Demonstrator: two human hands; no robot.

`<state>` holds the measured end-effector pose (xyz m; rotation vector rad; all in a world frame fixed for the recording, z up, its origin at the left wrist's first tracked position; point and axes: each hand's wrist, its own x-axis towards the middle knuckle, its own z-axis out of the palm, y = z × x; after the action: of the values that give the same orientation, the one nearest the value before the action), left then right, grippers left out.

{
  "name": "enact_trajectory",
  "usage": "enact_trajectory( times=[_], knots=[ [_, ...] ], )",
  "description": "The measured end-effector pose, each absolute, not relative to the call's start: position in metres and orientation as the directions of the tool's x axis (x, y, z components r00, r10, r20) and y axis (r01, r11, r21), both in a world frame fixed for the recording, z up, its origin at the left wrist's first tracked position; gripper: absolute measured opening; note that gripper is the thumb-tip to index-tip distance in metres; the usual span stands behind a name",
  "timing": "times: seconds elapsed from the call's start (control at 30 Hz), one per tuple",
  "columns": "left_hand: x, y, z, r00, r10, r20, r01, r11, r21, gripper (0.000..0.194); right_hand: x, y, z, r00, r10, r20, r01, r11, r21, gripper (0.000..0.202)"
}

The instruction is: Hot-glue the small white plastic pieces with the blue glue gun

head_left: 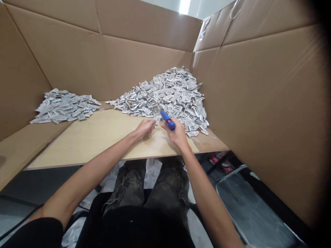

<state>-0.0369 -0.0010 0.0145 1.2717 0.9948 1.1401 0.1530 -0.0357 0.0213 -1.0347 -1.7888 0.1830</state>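
In my right hand is a blue pen-like tool with a small red-orange spot, its front end pointing towards the far pile. The tip is too small to make out. My left hand is closed in a pinch just left of it, holding a small whitish slotted piece that is mostly hidden by the fingers. Both hands are just above the pale board. Right beyond them rises a large pile of similar grey-white slotted pieces.
A smaller pile of these pieces lies at the far left. Tall cardboard walls enclose the back and both sides. The board's front edge runs above my legs. A metal-framed chair stands below on the right.
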Motion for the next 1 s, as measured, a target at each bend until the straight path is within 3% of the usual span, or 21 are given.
enact_trajectory(
  times=[0.17,0.27,0.57,0.83,1.0],
  knots=[
    [-0.0386,0.0042,0.0169,0.158,0.981,0.109,-0.212,-0.074,0.974,0.013,0.1573,-0.0334,0.019,-0.129,0.83,0.542,0.501,0.526,-0.687,0.044],
    [-0.0367,0.0037,0.0168,0.196,0.97,0.142,-0.262,-0.088,0.961,0.019,0.158,-0.0315,0.0149,-0.118,0.862,0.492,0.518,0.476,-0.71,0.048],
    [-0.0346,-0.0053,0.0243,0.257,0.96,0.114,-0.256,-0.046,0.966,0.024,0.1582,-0.0293,0.0138,-0.087,0.847,0.525,0.53,0.486,-0.695,0.049],
    [-0.0414,0.0037,0.0195,0.094,0.991,0.098,-0.278,-0.068,0.958,0.029,0.1573,-0.0374,0.0189,-0.08,0.879,0.471,0.428,0.457,-0.78,0.057],
    [-0.0415,0.0029,0.0205,0.09,0.991,0.096,-0.273,-0.068,0.96,0.026,0.1574,-0.0385,0.0205,-0.082,0.879,0.469,0.416,0.458,-0.786,0.058]
  ],
)
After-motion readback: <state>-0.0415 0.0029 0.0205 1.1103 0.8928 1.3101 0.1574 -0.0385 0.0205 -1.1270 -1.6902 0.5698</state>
